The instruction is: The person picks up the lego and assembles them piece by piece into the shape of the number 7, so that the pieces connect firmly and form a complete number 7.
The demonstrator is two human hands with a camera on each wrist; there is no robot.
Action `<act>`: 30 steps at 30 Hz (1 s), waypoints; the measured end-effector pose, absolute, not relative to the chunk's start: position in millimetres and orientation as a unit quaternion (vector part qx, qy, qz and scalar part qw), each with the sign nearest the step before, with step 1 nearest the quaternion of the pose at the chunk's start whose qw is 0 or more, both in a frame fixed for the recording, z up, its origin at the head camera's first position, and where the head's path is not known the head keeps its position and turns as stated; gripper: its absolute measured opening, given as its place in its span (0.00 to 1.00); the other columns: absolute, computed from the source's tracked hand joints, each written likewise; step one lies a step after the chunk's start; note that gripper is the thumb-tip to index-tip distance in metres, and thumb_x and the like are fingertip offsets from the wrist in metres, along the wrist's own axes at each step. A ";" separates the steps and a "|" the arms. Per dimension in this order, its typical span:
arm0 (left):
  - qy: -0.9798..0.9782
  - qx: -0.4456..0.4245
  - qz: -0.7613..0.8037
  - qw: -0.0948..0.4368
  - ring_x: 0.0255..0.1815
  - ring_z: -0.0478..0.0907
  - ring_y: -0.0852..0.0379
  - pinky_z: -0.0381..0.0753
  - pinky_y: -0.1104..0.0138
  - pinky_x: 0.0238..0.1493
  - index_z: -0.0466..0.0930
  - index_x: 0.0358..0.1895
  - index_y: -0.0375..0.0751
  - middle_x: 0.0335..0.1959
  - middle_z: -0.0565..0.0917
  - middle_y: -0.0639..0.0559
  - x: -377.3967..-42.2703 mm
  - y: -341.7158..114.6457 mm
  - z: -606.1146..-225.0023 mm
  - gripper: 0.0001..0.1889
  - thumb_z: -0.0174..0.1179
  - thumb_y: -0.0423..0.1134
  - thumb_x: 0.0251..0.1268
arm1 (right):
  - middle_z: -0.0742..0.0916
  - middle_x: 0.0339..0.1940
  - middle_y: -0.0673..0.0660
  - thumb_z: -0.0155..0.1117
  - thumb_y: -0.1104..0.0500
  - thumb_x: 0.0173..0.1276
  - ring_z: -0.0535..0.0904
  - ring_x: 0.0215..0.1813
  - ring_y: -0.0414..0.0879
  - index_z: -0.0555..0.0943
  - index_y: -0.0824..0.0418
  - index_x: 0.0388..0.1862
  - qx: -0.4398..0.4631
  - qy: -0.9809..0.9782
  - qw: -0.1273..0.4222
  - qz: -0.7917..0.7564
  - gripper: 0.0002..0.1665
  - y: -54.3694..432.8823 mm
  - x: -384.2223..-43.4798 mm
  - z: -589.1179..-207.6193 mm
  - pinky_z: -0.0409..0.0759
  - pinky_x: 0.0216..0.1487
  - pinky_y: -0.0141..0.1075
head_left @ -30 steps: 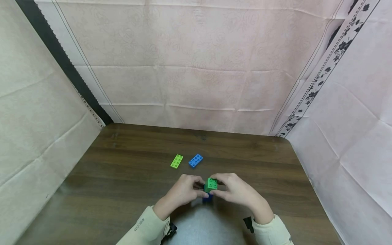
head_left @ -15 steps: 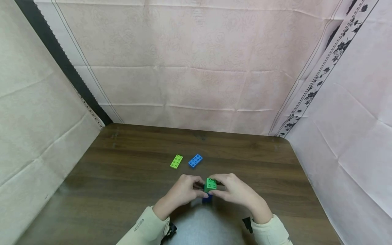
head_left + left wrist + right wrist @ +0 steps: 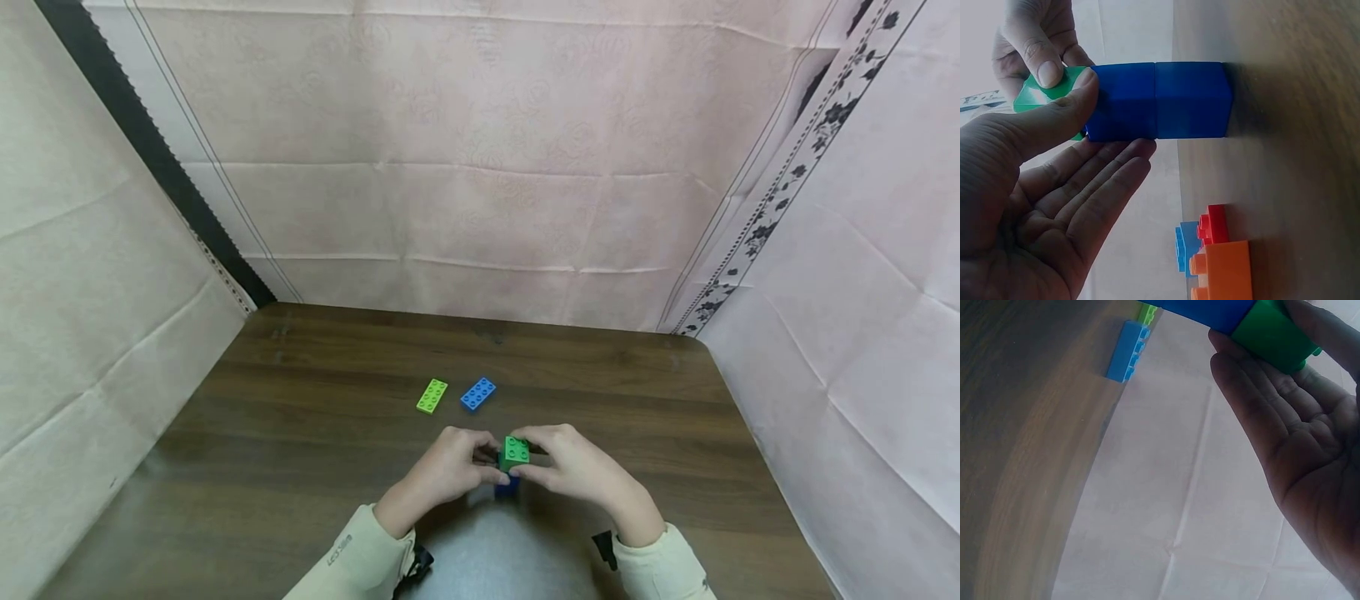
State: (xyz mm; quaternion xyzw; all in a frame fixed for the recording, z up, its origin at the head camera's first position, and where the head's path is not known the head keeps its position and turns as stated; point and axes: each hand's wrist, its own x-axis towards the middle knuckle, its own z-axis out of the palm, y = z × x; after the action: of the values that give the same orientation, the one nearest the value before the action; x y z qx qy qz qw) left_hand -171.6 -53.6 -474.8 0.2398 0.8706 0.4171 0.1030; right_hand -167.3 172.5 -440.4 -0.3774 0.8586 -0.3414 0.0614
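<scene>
Right grip [image 3: 568, 458] around green block [image 3: 514, 451]

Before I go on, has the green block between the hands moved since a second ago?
No. In the head view, the green block keeps its place against the table's far edge, with no clear shift any way.

My bare left hand [image 3: 453, 467] and bare right hand [image 3: 573, 463] face each other, thumbs [image 3: 1047, 128] opposite fingers [image 3: 1107, 200] in a pinch. My two forearms [image 3: 640, 517], in pale cream cloth sleeves [image 3: 358, 557], slant inward.
</scene>
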 end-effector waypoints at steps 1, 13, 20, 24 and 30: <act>0.870 0.241 0.417 0.103 0.39 0.84 0.65 0.83 0.71 0.40 0.87 0.45 0.43 0.40 0.88 0.57 -171.6 -53.6 -474.7 0.17 0.76 0.46 0.56 | 0.87 0.45 0.44 0.71 0.59 0.68 0.84 0.49 0.40 0.82 0.59 0.55 -0.377 0.859 0.061 -0.340 0.17 172.5 -167.3 -440.4 0.83 0.53 0.39; 0.869 0.248 0.417 0.101 0.39 0.84 0.67 0.83 0.72 0.40 0.87 0.46 0.43 0.41 0.88 0.57 -171.3 -54.4 -475.4 0.17 0.76 0.46 0.57 | 0.87 0.45 0.44 0.71 0.58 0.68 0.84 0.50 0.40 0.82 0.58 0.55 -0.373 0.859 0.065 -0.345 0.17 172.7 -167.8 -441.5 0.83 0.53 0.42; 0.868 0.262 0.412 0.095 0.41 0.84 0.65 0.82 0.72 0.43 0.86 0.47 0.44 0.41 0.87 0.59 -171.0 -55.4 -477.8 0.16 0.74 0.46 0.58 | 0.87 0.46 0.43 0.70 0.57 0.69 0.84 0.50 0.39 0.82 0.58 0.56 -0.377 0.858 0.067 -0.341 0.17 172.2 -169.3 -444.4 0.84 0.52 0.41; 0.867 0.265 0.412 0.094 0.42 0.84 0.65 0.82 0.72 0.43 0.86 0.47 0.44 0.42 0.87 0.59 -171.3 -55.4 -477.8 0.16 0.74 0.46 0.59 | 0.87 0.46 0.44 0.70 0.58 0.69 0.84 0.49 0.39 0.81 0.59 0.56 -0.382 0.856 0.067 -0.341 0.18 172.0 -169.5 -443.1 0.84 0.52 0.44; 0.867 0.281 0.405 0.078 0.41 0.84 0.65 0.83 0.71 0.43 0.86 0.46 0.43 0.41 0.88 0.58 -171.8 -55.8 -477.8 0.16 0.74 0.46 0.59 | 0.86 0.45 0.45 0.70 0.60 0.69 0.84 0.49 0.39 0.81 0.59 0.55 -0.389 0.854 0.073 -0.337 0.17 171.5 -168.8 -440.0 0.83 0.53 0.44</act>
State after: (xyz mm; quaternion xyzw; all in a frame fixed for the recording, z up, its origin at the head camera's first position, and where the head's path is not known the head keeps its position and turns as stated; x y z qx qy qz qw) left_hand -171.8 -55.8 -477.8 0.2805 0.8665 0.4054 0.0783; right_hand -168.8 171.5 -440.0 -0.3890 0.8542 -0.3370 0.0731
